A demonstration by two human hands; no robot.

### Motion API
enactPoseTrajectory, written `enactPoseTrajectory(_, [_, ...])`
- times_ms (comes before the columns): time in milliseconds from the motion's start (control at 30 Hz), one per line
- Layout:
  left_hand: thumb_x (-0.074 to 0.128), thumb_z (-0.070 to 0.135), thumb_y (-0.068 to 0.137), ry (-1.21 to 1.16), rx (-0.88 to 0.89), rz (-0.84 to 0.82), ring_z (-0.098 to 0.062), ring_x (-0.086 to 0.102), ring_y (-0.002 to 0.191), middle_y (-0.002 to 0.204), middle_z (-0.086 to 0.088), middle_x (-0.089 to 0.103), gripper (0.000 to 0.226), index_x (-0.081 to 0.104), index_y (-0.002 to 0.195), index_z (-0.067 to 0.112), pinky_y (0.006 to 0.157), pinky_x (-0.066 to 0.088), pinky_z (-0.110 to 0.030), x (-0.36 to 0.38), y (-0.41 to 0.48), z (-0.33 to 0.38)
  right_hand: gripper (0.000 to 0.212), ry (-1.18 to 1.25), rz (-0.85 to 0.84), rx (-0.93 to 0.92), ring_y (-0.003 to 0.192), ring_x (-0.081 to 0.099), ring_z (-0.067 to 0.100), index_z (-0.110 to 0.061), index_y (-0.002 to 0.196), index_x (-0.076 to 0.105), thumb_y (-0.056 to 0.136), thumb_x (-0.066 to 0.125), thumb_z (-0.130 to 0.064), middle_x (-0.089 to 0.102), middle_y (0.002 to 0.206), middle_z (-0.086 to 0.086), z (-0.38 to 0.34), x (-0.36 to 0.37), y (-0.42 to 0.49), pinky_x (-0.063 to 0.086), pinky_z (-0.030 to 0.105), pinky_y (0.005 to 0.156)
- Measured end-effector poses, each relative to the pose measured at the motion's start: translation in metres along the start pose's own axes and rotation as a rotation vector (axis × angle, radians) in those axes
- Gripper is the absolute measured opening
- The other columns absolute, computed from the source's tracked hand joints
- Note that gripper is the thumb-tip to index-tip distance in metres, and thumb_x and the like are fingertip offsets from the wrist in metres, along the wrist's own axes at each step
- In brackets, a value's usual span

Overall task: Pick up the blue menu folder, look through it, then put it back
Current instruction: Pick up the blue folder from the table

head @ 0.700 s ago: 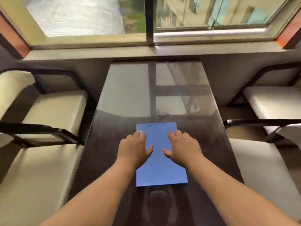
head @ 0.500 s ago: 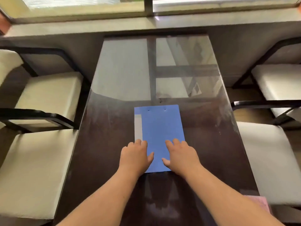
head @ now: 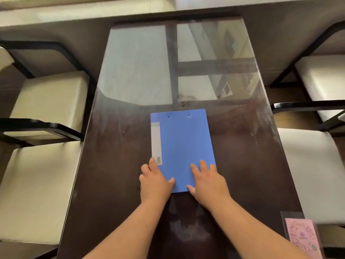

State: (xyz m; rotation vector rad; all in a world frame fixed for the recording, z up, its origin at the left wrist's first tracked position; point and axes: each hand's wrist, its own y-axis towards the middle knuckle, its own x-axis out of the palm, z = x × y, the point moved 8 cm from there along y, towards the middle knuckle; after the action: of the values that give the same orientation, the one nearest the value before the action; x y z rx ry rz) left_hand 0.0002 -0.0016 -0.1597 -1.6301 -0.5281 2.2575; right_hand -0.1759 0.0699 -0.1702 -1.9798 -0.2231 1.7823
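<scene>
The blue menu folder [head: 183, 143] lies closed and flat in the middle of the dark glass-topped table [head: 115, 165], with a white spine label along its left edge. My left hand [head: 155, 182] rests flat on the folder's near left corner, fingers spread, thumb on the cover. My right hand [head: 209, 184] lies flat on the near right corner, its thumb at the folder's near edge. Neither hand has closed around the folder.
Cream-cushioned chairs with black frames flank the table: two on the left [head: 37, 184] [head: 50, 98] and two on the right [head: 313, 171] [head: 324, 75]. A pink card in a clear sleeve [head: 302, 238] lies at the table's near right corner. A window ledge runs along the far end.
Both hands have slid back along the folder from its middle to its near edge. The view has tilted down, so the window is out of sight. The folder has stayed in place.
</scene>
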Motion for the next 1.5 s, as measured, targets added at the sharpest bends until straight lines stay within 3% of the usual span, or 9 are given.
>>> enactPoseTrajectory(100, [0.080, 0.049, 0.078, -0.132, -0.138, -0.044, -0.037, 0.051, 0.124, 0.138, -0.015, 0.051, 0.102, 0.024, 0.156, 0.013, 0.098, 0.049, -0.048, -0.001, 0.010, -0.010, 0.080, 0.012, 0.004, 0.001, 0.125, 0.044, 0.034, -0.026, 0.156, 0.030, 0.092, 0.056, -0.066, 0.035, 0.157, 0.008, 0.000, -0.002, 0.000, 0.057, 0.037, 0.073])
enactPoseTrajectory(267, [0.062, 0.039, 0.098, -0.328, -0.164, -0.109, -0.030, 0.065, 0.100, 0.126, -0.008, 0.067, 0.050, 0.038, 0.136, 0.016, 0.080, 0.055, -0.042, 0.002, 0.016, -0.009, 0.078, 0.018, 0.013, 0.017, 0.119, 0.046, 0.033, -0.027, 0.152, 0.034, 0.089, 0.056, -0.068, 0.040, 0.151, 0.006, 0.002, -0.002, 0.000, 0.055, 0.035, 0.067])
enactPoseTrajectory(433, [0.052, 0.031, 0.104, -0.503, -0.101, -0.100, -0.024, 0.067, 0.101, 0.121, 0.001, 0.067, 0.032, 0.044, 0.135, 0.028, 0.088, 0.059, -0.049, -0.007, 0.018, 0.001, 0.075, 0.132, 0.069, 0.098, 0.111, 0.049, 0.031, -0.027, 0.151, 0.033, 0.091, 0.046, -0.070, 0.046, 0.146, 0.003, 0.014, -0.015, 0.000, 0.055, 0.037, 0.068])
enactPoseTrajectory(667, [0.054, 0.024, 0.102, -0.666, 0.052, -0.049, -0.001, 0.066, 0.092, 0.110, 0.023, 0.068, 0.035, 0.053, 0.130, 0.045, 0.065, 0.048, -0.019, -0.050, 0.024, 0.022, 0.077, 1.033, -0.006, 0.528, 0.119, 0.064, 0.031, -0.017, 0.158, 0.031, 0.094, 0.064, -0.047, 0.060, 0.142, 0.009, 0.076, -0.036, 0.002, 0.052, 0.041, 0.091])
enactPoseTrajectory(767, [0.055, 0.021, 0.102, -0.721, 0.105, -0.016, 0.006, 0.069, 0.084, 0.104, 0.024, 0.071, 0.032, 0.058, 0.126, 0.041, 0.056, 0.047, -0.009, -0.081, 0.023, 0.030, 0.046, 1.401, -0.076, 0.507, 0.103, 0.076, 0.028, -0.006, 0.143, 0.055, 0.100, 0.064, -0.021, 0.075, 0.125, 0.008, 0.082, -0.050, 0.006, 0.057, 0.036, 0.074])
enactPoseTrajectory(867, [0.057, 0.021, 0.103, -0.776, 0.167, 0.043, 0.004, 0.071, 0.089, 0.101, 0.025, 0.074, 0.031, 0.059, 0.129, 0.038, 0.059, 0.050, -0.009, -0.123, 0.021, 0.044, 0.024, 1.579, -0.091, 0.333, 0.087, 0.077, 0.027, -0.017, 0.129, 0.064, 0.107, 0.055, -0.018, 0.082, 0.110, 0.008, 0.073, -0.087, 0.006, 0.055, 0.034, 0.047])
enactPoseTrajectory(1000, [0.064, 0.039, 0.098, -0.632, 0.258, 0.175, -0.023, 0.064, 0.120, 0.136, 0.005, 0.062, 0.068, 0.033, 0.158, 0.035, 0.097, 0.055, -0.042, -0.181, 0.008, 0.067, 0.025, 1.691, 0.051, 0.143, 0.094, 0.080, 0.027, -0.032, 0.127, 0.061, 0.110, 0.050, -0.017, 0.082, 0.112, -0.004, 0.063, -0.154, 0.002, 0.059, 0.034, 0.043])
enactPoseTrajectory(1200, [0.064, 0.097, 0.047, -0.166, 0.429, 0.212, -0.027, 0.063, 0.105, 0.127, 0.002, 0.039, 0.126, -0.003, 0.149, 0.067, 0.075, 0.056, -0.041, -0.217, -0.028, 0.094, 0.031, 1.720, 0.190, 0.025, 0.099, 0.079, 0.032, -0.040, 0.123, 0.065, 0.109, 0.051, -0.017, 0.080, 0.119, -0.001, 0.059, -0.214, -0.014, 0.061, 0.035, 0.044])
enactPoseTrajectory(1500, [0.054, 0.107, 0.037, -0.053, 0.513, 0.235, -0.023, 0.061, 0.100, 0.118, 0.005, 0.033, 0.141, -0.022, 0.148, 0.064, 0.071, 0.061, -0.040, -0.224, -0.037, 0.092, 0.031, 1.718, 0.155, -0.035, 0.102, 0.078, 0.034, -0.037, 0.131, 0.063, 0.111, 0.046, -0.019, 0.079, 0.123, 0.002, 0.058, -0.228, -0.031, 0.064, 0.048, 0.060])
